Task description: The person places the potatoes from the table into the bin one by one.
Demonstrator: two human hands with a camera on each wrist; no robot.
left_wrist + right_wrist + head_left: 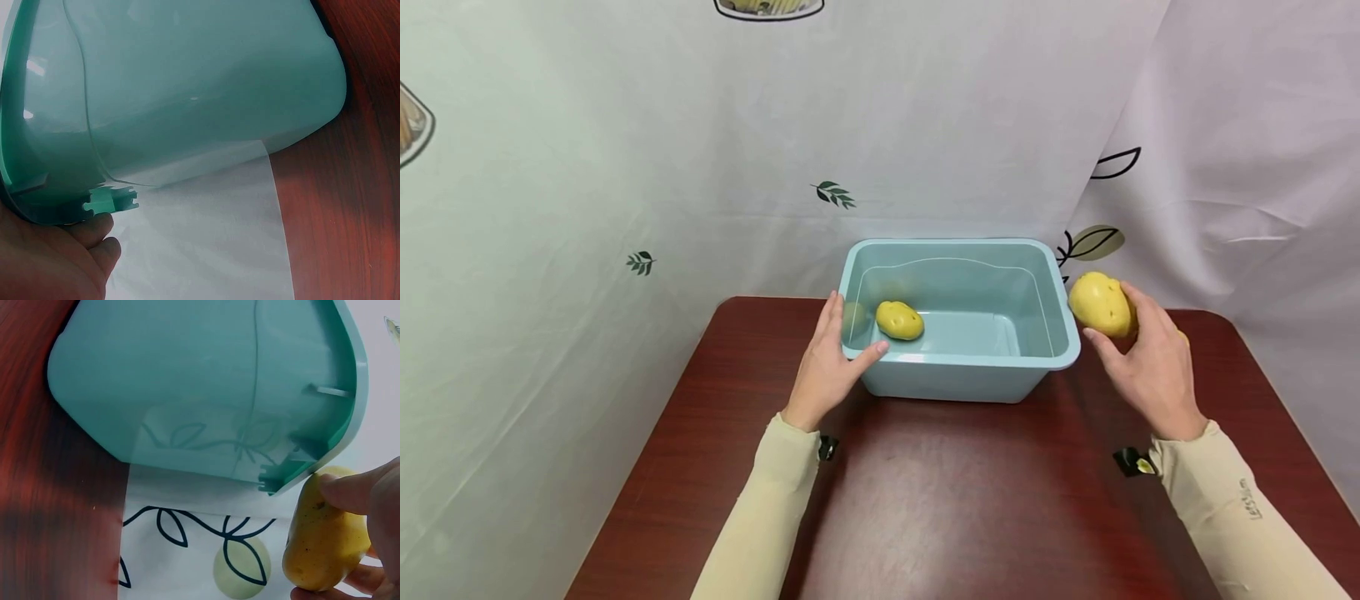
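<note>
A light blue plastic bin (951, 382) stands on the table, with one yellow potato (899, 321) lying inside at its left end. My left hand (829, 367) holds the bin's left front corner, thumb over the front rim and fingers along the left side. In the left wrist view its fingertips (103, 240) curl beneath the rim. My right hand (1157, 367) grips another yellow potato (1101, 304), raised just outside the bin's right rim. The right wrist view shows that potato (328, 534) between thumb and fingers, close to the bin's corner.
The dark red wooden table (962, 492) carries the bin near its back edge. A small bit of something yellow (1183, 337) peeks out behind my right hand. A pale cloth (955, 125) with leaf prints hangs behind the table and along its sides.
</note>
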